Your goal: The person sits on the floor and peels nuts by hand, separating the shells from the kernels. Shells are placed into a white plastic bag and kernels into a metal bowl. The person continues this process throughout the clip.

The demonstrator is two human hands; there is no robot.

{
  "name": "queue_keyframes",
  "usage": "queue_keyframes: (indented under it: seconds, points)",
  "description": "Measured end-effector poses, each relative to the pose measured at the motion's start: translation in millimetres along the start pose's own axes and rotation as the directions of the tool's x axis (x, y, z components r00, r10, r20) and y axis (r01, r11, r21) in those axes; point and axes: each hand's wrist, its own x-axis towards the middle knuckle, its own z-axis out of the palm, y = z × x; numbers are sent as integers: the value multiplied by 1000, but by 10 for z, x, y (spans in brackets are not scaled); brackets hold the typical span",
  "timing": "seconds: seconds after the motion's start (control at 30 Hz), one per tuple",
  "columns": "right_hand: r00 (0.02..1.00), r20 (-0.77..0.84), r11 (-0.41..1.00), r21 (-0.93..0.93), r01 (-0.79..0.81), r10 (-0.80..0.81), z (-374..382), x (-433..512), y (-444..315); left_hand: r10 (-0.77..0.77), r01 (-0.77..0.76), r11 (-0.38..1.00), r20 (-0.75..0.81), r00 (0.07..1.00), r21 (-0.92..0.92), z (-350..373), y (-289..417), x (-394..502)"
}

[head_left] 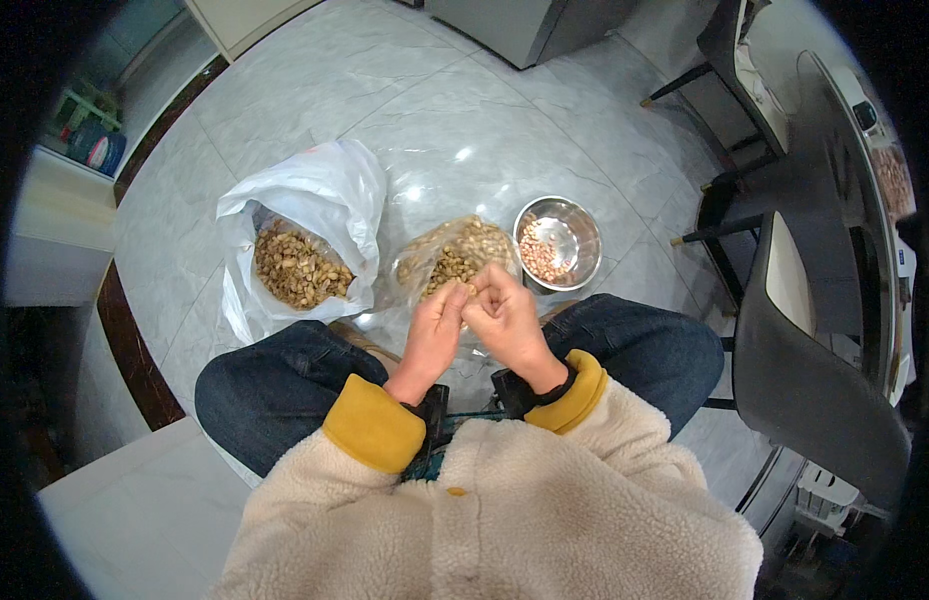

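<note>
My left hand (434, 330) and my right hand (504, 315) meet at the fingertips, pinching a peanut (471, 289) that the fingers mostly cover. Just beyond them lies a clear plastic bag (415, 251) filled with unshelled peanuts (455, 266). To its right stands a round stainless steel bowl (582, 234), with shelled pinkish peanut kernels (541, 255) gathered on its left side. On the left, a white plastic bag (322, 180) gapes towards me, and broken peanut shells (299, 266) fill its mouth.
Grey marble-look floor tiles (344, 82) spread under the bags and bowl. My bent knees in dark jeans (277, 390) flank my hands. Dark chairs with pale seats (791, 277) stand at the right beside a table (847, 112). A grey cabinet or appliance (502, 30) is at the back.
</note>
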Motion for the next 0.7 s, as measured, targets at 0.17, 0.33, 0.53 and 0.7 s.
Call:
queue_keyframes:
  seconds: [0.17,0.33,0.53,0.7]
  points:
    - [997,-52,998,19,-59,60,63,-55,11,128,-126,990,-35,991,59,93,45,10]
    - [973,189,844,494,-208,130,-17,-21,-22,-309,324,883,100,946,-340,-37,188,32]
    - [955,102,807,514,-291,279,-93,53,-63,-320,515,535,404,857,-670,-99,281,111]
    - [978,205,991,-119,64,-38,32,-86,-123,-513,388,571,55,857,-724,62,218,108]
